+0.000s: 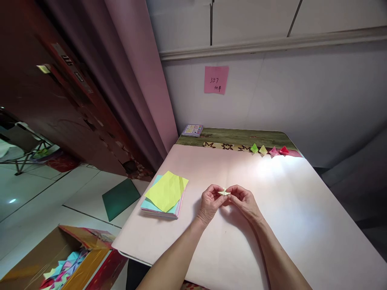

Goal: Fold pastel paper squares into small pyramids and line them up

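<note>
My left hand and my right hand meet over the middle of the white table sheet. Both pinch a small pale yellow folded paper piece between their fingertips, one hand at each end. The piece is held just above the table. To the left lies a stack of coloured paper squares with a yellow-green sheet on top, slightly askew.
Several small folded paper shapes, green, yellow, pink and red, line the table's far edge. A paper pack sits at the far left corner. A cardboard box with folded pieces and a green sheet are on the floor at left.
</note>
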Tool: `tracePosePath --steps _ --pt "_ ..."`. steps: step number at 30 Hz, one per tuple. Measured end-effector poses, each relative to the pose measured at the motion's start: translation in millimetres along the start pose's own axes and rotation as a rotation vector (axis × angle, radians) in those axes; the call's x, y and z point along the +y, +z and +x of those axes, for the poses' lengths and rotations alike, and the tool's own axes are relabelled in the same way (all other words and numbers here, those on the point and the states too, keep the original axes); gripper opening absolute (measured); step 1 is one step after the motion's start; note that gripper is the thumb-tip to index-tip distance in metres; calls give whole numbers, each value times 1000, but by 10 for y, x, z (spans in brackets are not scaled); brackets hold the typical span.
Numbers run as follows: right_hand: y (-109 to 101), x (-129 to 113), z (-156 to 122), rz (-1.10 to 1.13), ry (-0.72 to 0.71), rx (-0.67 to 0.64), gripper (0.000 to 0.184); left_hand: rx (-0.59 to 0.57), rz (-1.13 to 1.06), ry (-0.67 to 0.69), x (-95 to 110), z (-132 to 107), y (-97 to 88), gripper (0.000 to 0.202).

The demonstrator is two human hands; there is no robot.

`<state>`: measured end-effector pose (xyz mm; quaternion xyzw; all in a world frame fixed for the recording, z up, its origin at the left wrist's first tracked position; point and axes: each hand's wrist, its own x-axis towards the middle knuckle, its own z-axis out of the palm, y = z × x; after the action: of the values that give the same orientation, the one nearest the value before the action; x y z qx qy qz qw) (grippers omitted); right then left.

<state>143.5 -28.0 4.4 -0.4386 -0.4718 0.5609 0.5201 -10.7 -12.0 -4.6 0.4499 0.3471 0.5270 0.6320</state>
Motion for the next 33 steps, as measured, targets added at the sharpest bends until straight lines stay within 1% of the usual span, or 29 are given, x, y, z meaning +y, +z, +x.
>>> tracePosePath --steps 6,11,14,17,19,21,23,26,30,33 --pt "28 -55 -5 -58 -2 -6 27 22 84 9 27 -7 19 23" --pt "46 -28 6 -119 -26 48 31 43 127 25 36 2 12 22" --pt "59 2 4 -145 -49 71 31 61 119 -16 25 11 -3 24" --pt "85 26 1 -144 -43 67 31 79 76 -63 15 14 -18 26" --pt "104 44 4 -104 -33 68 31 81 38 -69 16 12 -25 33" --pt "121 64 10 -34 -27 88 31 75 21 -66 20 10 -29 38" --pt "133 81 14 24 -20 112 34 71 30 -66 24 9 -29 37" --pt "139 85 8 45 -8 116 36 59 39 -67 28 11 -22 35" --pt "129 44 -12 15 18 83 32 24 32 -49 53 10 -15 34" --pt "111 9 -19 2 43 27 31 -27 22 -87 82 8 -22 34"
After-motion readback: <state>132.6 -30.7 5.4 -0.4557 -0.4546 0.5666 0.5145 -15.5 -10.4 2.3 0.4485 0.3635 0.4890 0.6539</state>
